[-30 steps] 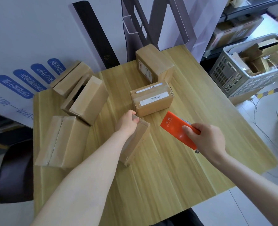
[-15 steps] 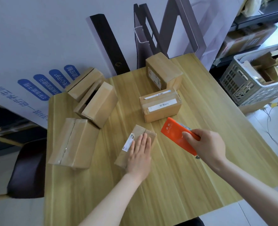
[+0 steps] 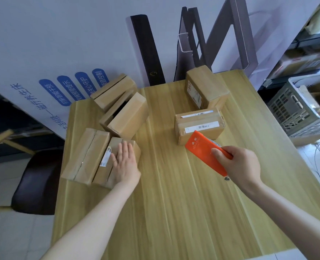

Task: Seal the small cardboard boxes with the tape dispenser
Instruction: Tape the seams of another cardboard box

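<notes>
Desk (image 3: 174, 203) view from above: pressed left hand (image 3: 125, 166) flat, fingers straight, on top of small cardboard box (image 3: 113, 147), itself touching larger box (image 3: 86, 156) near desk's left edge. Gripped orange tape dispenser (image 3: 202, 149) in right hand (image 3: 241, 166), thumb across it, just beside labelled box (image 3: 198, 126), well apart from pressed box.

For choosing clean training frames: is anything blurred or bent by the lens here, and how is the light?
Head view: the left hand and the basket at the right edge look soft; the right hand and tape dispenser are sharper; the wide lens curves the table edges; light is even, shadows faint.
</notes>
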Motion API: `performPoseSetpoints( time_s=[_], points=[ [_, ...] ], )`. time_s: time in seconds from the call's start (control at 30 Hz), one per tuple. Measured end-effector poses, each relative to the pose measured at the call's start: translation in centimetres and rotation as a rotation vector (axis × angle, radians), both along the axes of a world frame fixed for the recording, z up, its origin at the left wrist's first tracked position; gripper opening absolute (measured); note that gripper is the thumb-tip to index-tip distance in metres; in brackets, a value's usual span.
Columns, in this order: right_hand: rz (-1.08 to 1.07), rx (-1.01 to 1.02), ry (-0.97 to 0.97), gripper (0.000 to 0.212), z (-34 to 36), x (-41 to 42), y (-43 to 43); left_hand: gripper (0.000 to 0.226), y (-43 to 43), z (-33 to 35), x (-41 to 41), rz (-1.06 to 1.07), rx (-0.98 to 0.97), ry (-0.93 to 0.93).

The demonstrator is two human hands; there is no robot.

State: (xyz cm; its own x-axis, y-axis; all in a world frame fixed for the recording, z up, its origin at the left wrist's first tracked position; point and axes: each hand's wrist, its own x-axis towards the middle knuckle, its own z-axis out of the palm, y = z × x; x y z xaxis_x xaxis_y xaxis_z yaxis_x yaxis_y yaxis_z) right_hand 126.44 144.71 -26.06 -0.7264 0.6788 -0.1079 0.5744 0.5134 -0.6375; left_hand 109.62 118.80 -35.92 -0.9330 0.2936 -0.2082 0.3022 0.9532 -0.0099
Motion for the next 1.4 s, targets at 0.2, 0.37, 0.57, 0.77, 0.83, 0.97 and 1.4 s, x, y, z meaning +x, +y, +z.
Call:
performPoseSetpoints(
  time_s=[0.2,0.37,0.57,0.77,0.83,0.97,1.4],
  points=[
    [-0.078,0.011,0.017,0.032,0.4,-0.2,2.4,0.077,13.4,2.5,-1.1,-0.361,0.316,-0.078],
    [-0.132,0.019,0.049,0.033,0.7,0.6,4.3,0.085,23.5,2.9,-3.7,-0.537,0.174,-0.205],
    [-0.148,-0.032,0.104,0.029,0.3,1.6,5.8,0.096,22.6,-0.1,-3.9,-0.58,0.018,-0.183],
    [-0.086,-0.123,0.13,0.017,0.6,2.0,5.1,0.099,14.8,-0.3,1.7,-0.731,0.07,-0.217],
    [-0.053,-0.136,0.121,0.016,0.5,2.3,4.5,0.098,11.1,-0.4,4.5,-0.767,0.05,-0.225],
    [0.019,-0.183,0.096,0.014,0.1,3.0,3.0,0.095,6.0,-0.3,8.1,-0.787,0.0,-0.245],
    [0.221,-0.21,0.12,0.012,2.1,4.2,0.5,0.056,5.5,6.4,8.0,0.383,1.276,-0.658]
  ],
)
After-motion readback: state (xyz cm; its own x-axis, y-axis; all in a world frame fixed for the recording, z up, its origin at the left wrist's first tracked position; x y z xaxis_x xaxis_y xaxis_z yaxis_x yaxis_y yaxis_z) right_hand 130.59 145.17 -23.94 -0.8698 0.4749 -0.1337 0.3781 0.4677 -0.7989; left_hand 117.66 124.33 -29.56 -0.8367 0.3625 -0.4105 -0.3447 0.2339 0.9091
